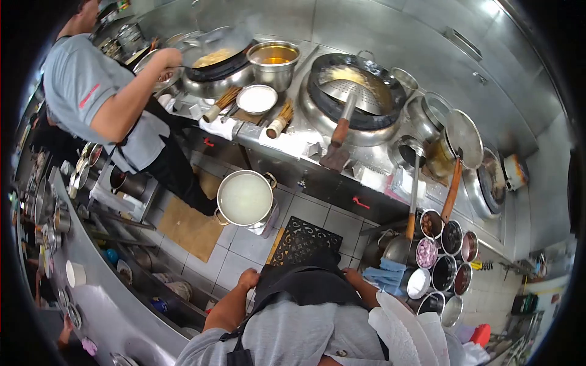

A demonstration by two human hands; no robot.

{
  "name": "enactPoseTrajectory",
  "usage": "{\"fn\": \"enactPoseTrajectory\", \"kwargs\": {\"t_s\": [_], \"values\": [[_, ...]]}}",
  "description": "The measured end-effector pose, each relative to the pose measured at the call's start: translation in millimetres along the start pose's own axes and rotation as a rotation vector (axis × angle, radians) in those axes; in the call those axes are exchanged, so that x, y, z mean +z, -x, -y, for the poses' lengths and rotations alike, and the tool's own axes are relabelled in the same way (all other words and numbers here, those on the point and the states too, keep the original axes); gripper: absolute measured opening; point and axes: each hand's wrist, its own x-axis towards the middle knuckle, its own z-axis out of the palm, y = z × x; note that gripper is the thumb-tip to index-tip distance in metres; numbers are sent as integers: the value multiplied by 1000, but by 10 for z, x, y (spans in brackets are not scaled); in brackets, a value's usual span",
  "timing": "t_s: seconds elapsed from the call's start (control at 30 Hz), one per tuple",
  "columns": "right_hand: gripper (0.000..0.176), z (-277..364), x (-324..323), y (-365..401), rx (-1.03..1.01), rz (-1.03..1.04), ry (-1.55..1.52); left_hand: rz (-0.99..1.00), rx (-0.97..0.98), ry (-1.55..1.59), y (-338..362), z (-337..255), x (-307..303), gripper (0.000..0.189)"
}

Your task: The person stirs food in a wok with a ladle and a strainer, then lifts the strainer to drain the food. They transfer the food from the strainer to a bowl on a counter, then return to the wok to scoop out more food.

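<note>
My left hand (248, 279) hangs at the left side of my black apron (299, 282), its fingers partly hidden against the cloth. On the other side of the apron is my right hand (352, 277), also mostly hidden, so its grip does not show. Ahead of me, a large wok (390, 76) holds oil with pale food frothing in it. A perforated strainer (357, 96) rests across that wok, its wooden handle pointing toward me. A wide pot (245, 197) of cloudy liquid stands low, ahead and to the left of me.
A co-worker (91, 79) at the left holds a smoking wok's handle. Seasoning containers (426, 252) and blue cloths (387, 276) are at the right. A steel counter (110, 299) runs along the left. A black mat (305, 240) lies on the tiled floor.
</note>
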Motion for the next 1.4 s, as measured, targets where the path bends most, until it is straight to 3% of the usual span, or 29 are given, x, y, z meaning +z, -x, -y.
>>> {"fn": "enactPoseTrajectory", "kwargs": {"t_s": [0.03,0.1,0.17,0.27,0.33,0.37,0.43,0.53,0.6,0.67,0.77,0.87,0.97,1.03,1.13,1.23,1.27,1.33,1.37,1.4], "values": [[34,147,-18,32,15,0,76,58,-82,24,67,50,-60,39],[38,278,-12,44,128,-44,122,44,237,-241,115,411,-43,30],[40,350,-65,65,234,-72,71,-114,511,-519,319,658,-51,25],[41,358,-20,256,328,-56,-96,12,734,-669,464,816,-219,19],[41,226,36,251,301,-17,-126,47,174,-183,550,717,-118,17],[40,169,53,245,297,-8,-76,-29,41,8,621,640,-73,18],[40,161,111,267,288,20,18,-86,-15,180,642,628,-27,19],[40,264,87,254,405,-66,-13,-54,141,146,531,600,95,21],[41,298,132,302,339,-58,-46,-66,136,148,404,523,206,22],[41,265,102,239,278,-64,-7,-180,512,-209,269,483,264,25],[40,188,181,145,250,-46,89,-112,387,-9,211,387,339,27],[39,245,109,98,316,-2,85,-180,496,-142,223,439,315,29],[38,370,66,173,356,-21,68,-71,41,161,500,301,174,32],[39,331,90,178,290,-73,87,-17,49,131,532,407,118,34],[37,316,51,238,355,-104,71,12,71,108,552,489,69,33],[36,208,74,367,363,-223,-640,54,328,-207,462,437,-28,28],[39,133,27,405,461,-307,-809,65,409,-308,449,420,-64,26],[44,21,-281,441,641,-473,-1142,46,295,150,332,236,-99,22],[49,-145,-457,475,572,-582,-1376,20,80,695,209,62,-109,20],[54,-265,-668,444,489,-692,-1606,-37,214,644,174,-213,-227,21]]}}
